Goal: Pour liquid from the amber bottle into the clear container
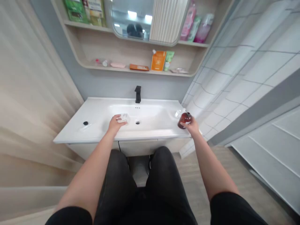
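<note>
My left hand (114, 122) is closed on a clear, see-through container (123, 118) over the left part of the white sink basin (152, 125). Its exact kind is hard to make out. At the right end of the counter, my right hand (192, 126) grips a dark reddish-brown bottle (184, 121) with a pale label. The bottle's neck shows a dark opening with no pump on it. Just behind that bottle is another clear container (178, 113) with a white top. A small black cap (86, 123) is on the left side of the counter.
A black faucet (138, 94) stands behind the basin. Above, a wall shelf (112, 68) carries an orange pouch (158, 60), a green tube (168, 60) and several other toiletries, beside a mirror (133, 22). A curtain (35, 93) hangs left; white tiles (225, 72) line the right.
</note>
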Action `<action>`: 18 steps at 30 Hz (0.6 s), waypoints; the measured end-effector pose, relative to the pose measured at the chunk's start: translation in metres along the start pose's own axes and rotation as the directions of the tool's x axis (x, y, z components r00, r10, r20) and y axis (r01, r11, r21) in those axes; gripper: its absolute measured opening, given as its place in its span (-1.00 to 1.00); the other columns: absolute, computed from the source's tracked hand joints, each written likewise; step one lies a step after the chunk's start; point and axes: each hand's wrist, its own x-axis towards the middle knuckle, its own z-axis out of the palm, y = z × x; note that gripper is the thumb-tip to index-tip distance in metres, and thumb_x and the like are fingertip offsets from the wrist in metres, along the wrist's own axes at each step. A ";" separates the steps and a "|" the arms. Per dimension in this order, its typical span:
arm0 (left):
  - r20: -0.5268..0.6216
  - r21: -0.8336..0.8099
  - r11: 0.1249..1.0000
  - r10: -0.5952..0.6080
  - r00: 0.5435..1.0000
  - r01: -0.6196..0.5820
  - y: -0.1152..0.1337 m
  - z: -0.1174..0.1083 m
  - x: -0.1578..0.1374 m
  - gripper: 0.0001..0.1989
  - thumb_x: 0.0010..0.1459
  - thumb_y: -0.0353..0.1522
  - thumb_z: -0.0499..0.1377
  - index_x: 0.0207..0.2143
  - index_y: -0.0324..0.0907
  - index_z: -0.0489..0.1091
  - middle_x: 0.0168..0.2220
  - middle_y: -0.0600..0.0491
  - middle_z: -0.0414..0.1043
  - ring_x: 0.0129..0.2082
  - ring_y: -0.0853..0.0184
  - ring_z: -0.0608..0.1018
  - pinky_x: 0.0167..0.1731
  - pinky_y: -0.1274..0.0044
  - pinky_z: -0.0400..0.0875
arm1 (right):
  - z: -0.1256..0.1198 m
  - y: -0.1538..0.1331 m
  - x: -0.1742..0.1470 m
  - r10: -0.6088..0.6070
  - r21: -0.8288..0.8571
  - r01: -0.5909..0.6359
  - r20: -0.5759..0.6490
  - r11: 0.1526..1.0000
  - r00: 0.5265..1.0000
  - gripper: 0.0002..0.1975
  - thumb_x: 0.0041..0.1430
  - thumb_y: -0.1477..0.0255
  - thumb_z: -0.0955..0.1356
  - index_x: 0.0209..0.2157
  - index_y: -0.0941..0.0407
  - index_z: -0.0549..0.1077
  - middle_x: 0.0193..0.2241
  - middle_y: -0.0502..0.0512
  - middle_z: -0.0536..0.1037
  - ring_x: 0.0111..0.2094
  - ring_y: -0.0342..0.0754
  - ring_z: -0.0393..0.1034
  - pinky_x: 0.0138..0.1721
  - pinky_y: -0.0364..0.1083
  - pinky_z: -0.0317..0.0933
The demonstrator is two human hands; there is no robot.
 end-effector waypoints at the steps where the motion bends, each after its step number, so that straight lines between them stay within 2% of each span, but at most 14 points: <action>1: -0.007 0.004 1.000 0.000 1.000 0.000 -0.001 0.000 0.000 -0.19 -0.36 -0.24 0.61 0.02 -0.10 0.46 0.11 -0.11 0.52 0.07 0.09 0.59 0.01 0.31 0.53 | -0.002 0.005 0.002 0.017 -0.002 -0.017 -0.019 1.000 1.000 -0.13 -0.31 -0.02 0.65 0.03 0.09 0.51 -0.11 0.19 0.65 -0.10 0.21 0.51 0.05 0.23 0.41; 5: -0.018 0.047 0.999 0.014 1.000 -0.013 -0.001 0.002 0.001 -0.19 -0.34 -0.20 0.62 0.03 -0.13 0.51 0.04 -0.09 0.56 0.01 0.11 0.63 0.10 0.24 0.52 | 0.000 0.018 0.007 0.062 0.015 -0.061 -0.063 0.998 0.996 -0.11 -0.27 -0.06 0.61 0.06 0.12 0.49 -0.09 0.21 0.63 -0.11 0.18 0.49 0.00 0.19 0.41; 8: 0.005 0.052 0.999 0.006 1.000 -0.006 0.002 0.003 -0.001 -0.21 -0.25 -0.19 0.62 0.09 -0.12 0.54 0.05 -0.11 0.59 0.09 0.06 0.63 0.18 0.22 0.49 | 0.000 0.020 0.004 0.059 -0.003 -0.060 -0.089 0.998 0.994 -0.06 -0.25 -0.06 0.62 0.13 0.12 0.45 -0.02 0.25 0.60 -0.08 0.18 0.49 -0.02 0.17 0.41; 10: 0.017 0.049 0.999 0.009 1.000 -0.010 0.005 0.003 -0.003 -0.21 -0.19 -0.17 0.61 0.13 -0.12 0.56 0.10 -0.15 0.60 0.16 0.02 0.61 0.21 0.21 0.46 | -0.002 0.015 -0.006 0.008 -0.010 -0.010 -0.191 1.000 0.982 -0.05 -0.19 -0.05 0.61 0.19 0.09 0.41 0.05 0.27 0.57 -0.03 0.18 0.49 -0.03 0.15 0.42; 12: 0.032 0.052 0.998 0.020 0.999 -0.022 0.008 0.003 -0.005 -0.22 -0.16 -0.17 0.61 0.15 -0.13 0.57 0.13 -0.17 0.60 0.18 0.00 0.60 0.22 0.19 0.46 | -0.002 0.004 -0.023 -0.071 -0.053 0.055 -0.382 0.997 0.921 -0.18 -0.02 -0.04 0.56 0.19 0.07 0.42 0.03 0.25 0.57 -0.01 0.17 0.50 -0.04 0.13 0.43; 14: 0.058 0.053 0.998 0.037 0.998 -0.040 0.010 0.004 -0.005 -0.22 -0.15 -0.17 0.61 0.16 -0.13 0.57 0.12 -0.17 0.62 0.18 0.00 0.60 0.21 0.19 0.47 | 0.008 -0.014 -0.044 -0.167 -0.127 0.118 -0.518 0.985 0.839 -0.45 0.20 0.02 0.46 0.07 0.09 0.49 -0.09 0.20 0.58 -0.08 0.14 0.52 -0.06 0.11 0.43; 15: 0.073 0.049 0.998 0.045 0.996 -0.049 0.010 0.004 -0.004 -0.22 -0.15 -0.18 0.61 0.16 -0.12 0.56 0.11 -0.17 0.62 0.18 0.00 0.60 0.19 0.20 0.48 | 0.019 -0.025 -0.055 -0.213 -0.142 0.163 -0.500 0.976 0.840 -0.57 0.28 0.07 0.41 -0.01 0.09 0.52 -0.17 0.16 0.58 -0.15 0.11 0.52 -0.08 0.10 0.44; 16: 0.089 0.043 0.998 0.051 0.995 -0.055 0.010 0.004 -0.004 -0.21 -0.16 -0.18 0.61 0.16 -0.12 0.55 0.10 -0.17 0.63 0.17 0.00 0.61 0.17 0.21 0.49 | 0.033 -0.038 -0.066 -0.258 -0.129 0.224 -0.417 0.966 0.872 -0.65 0.31 0.10 0.40 -0.09 0.09 0.54 -0.24 0.13 0.58 -0.23 0.08 0.51 -0.11 0.09 0.44; 17: 0.104 0.033 0.998 0.054 0.993 -0.058 0.011 0.005 -0.004 -0.20 -0.16 -0.18 0.61 0.16 -0.12 0.54 0.09 -0.17 0.64 0.16 0.00 0.62 0.15 0.21 0.51 | 0.052 -0.052 -0.075 -0.309 -0.090 0.296 -0.238 0.951 0.921 -0.68 0.31 0.13 0.41 -0.13 0.08 0.56 -0.28 0.11 0.59 -0.29 0.05 0.50 -0.14 0.08 0.45; 18: 0.121 0.023 0.998 0.056 0.991 -0.059 0.011 0.005 -0.003 -0.21 -0.16 -0.18 0.61 0.15 -0.12 0.53 0.08 -0.17 0.64 0.15 0.00 0.62 0.13 0.22 0.51 | 0.074 -0.067 -0.083 -0.352 -0.032 0.351 -0.037 0.936 0.935 -0.70 0.30 0.13 0.43 -0.15 0.07 0.58 -0.31 0.11 0.60 -0.31 0.04 0.50 -0.15 0.07 0.46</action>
